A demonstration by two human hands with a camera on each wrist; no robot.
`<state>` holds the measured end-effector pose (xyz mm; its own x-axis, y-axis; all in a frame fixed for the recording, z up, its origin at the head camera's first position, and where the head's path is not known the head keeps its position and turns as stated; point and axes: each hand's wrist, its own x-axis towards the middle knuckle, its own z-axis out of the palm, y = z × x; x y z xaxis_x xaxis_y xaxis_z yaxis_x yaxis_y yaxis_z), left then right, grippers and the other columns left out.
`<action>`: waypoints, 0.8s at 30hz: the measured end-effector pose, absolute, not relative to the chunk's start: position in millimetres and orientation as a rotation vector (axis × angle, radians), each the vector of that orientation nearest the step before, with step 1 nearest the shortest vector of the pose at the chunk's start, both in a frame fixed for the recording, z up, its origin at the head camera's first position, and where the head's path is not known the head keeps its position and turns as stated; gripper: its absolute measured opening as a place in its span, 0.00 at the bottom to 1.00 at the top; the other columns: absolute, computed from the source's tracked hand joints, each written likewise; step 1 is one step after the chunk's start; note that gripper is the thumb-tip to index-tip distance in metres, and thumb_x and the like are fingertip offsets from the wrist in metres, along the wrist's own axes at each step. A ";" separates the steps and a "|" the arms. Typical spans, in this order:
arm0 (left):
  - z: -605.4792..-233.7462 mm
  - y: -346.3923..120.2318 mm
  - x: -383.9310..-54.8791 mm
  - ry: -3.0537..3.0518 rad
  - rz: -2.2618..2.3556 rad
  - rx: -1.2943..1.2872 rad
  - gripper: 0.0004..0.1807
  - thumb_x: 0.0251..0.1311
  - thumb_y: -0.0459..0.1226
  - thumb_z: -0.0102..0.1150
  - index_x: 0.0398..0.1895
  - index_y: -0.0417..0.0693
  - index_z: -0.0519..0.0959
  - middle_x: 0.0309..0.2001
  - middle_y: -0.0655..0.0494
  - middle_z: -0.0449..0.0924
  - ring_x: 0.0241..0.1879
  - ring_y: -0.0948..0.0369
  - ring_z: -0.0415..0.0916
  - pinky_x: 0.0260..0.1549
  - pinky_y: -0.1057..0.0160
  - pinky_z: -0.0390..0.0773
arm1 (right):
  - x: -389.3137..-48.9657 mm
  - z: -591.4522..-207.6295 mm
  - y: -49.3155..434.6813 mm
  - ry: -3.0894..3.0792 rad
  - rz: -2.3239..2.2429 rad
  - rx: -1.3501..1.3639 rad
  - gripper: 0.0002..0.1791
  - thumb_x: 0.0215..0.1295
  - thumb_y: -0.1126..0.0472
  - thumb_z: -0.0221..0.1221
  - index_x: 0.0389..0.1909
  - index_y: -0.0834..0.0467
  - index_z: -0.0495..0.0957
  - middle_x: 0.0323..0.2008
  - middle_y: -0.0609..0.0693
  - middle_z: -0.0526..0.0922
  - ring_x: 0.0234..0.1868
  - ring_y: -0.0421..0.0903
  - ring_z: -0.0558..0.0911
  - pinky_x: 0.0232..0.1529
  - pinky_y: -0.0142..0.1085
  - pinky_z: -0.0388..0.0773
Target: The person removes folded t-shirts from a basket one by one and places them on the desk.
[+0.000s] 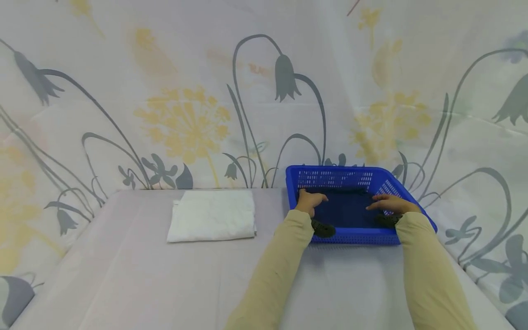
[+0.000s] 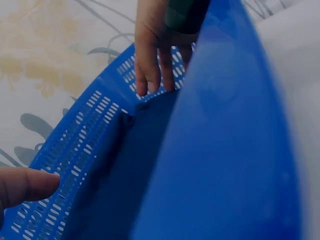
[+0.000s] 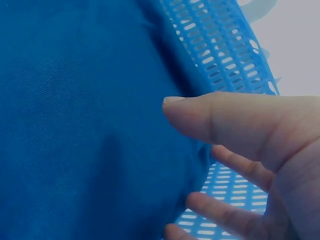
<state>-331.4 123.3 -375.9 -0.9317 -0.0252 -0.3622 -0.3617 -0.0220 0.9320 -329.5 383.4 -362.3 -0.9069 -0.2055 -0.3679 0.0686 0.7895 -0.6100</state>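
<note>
A dark blue folded cloth (image 1: 344, 210) lies inside a blue plastic basket (image 1: 338, 168) with slotted walls. My left hand (image 1: 308, 201) reaches in at the basket's left side, its thumb (image 2: 31, 186) extended apart from the cloth. The other left fingers are hidden. On the opposite side, my right hand (image 1: 387, 204) is inside the basket, fingers spread. In the right wrist view, its fingertips (image 3: 200, 201) are right at the edge of the cloth (image 3: 75, 110), between it and the slotted wall, while the thumb (image 3: 200, 116) hovers over the fabric.
A folded white cloth (image 1: 212, 215) lies to the left of the basket on the white-covered table (image 1: 165, 284). Behind the table hangs a flower-printed curtain (image 1: 255, 91), close to the basket's back rim.
</note>
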 end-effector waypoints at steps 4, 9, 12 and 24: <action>-379.7 124.1 -332.7 2.025 1.998 -0.412 0.48 0.56 0.32 0.66 0.75 0.41 0.47 0.72 0.39 0.51 0.69 0.43 0.54 0.62 0.49 0.62 | -327.8 -364.1 384.0 2.558 -0.881 -0.098 0.46 0.67 0.50 0.56 0.69 0.78 0.47 0.66 0.81 0.44 0.64 0.77 0.53 0.59 0.62 0.60; -379.4 123.1 -332.9 2.025 1.998 -0.417 0.49 0.54 0.31 0.66 0.75 0.38 0.47 0.71 0.38 0.51 0.68 0.43 0.54 0.61 0.49 0.63 | -327.1 -361.7 382.6 2.536 -0.886 -0.094 0.47 0.66 0.51 0.55 0.68 0.80 0.44 0.65 0.82 0.45 0.62 0.78 0.58 0.59 0.62 0.61; -378.1 122.5 -332.6 2.030 1.963 -0.427 0.49 0.53 0.31 0.66 0.74 0.37 0.47 0.71 0.38 0.52 0.68 0.43 0.55 0.61 0.49 0.63 | -327.4 -361.4 382.8 2.516 -0.872 -0.088 0.47 0.66 0.52 0.55 0.68 0.81 0.43 0.65 0.82 0.43 0.62 0.78 0.58 0.60 0.62 0.60; -377.9 123.9 -331.2 2.091 1.884 -0.379 0.37 0.56 0.30 0.65 0.69 0.39 0.62 0.68 0.39 0.60 0.67 0.43 0.58 0.59 0.48 0.66 | -338.6 -376.0 394.7 2.549 -0.873 -0.183 0.52 0.56 0.43 0.65 0.70 0.71 0.53 0.66 0.80 0.44 0.65 0.77 0.49 0.61 0.63 0.55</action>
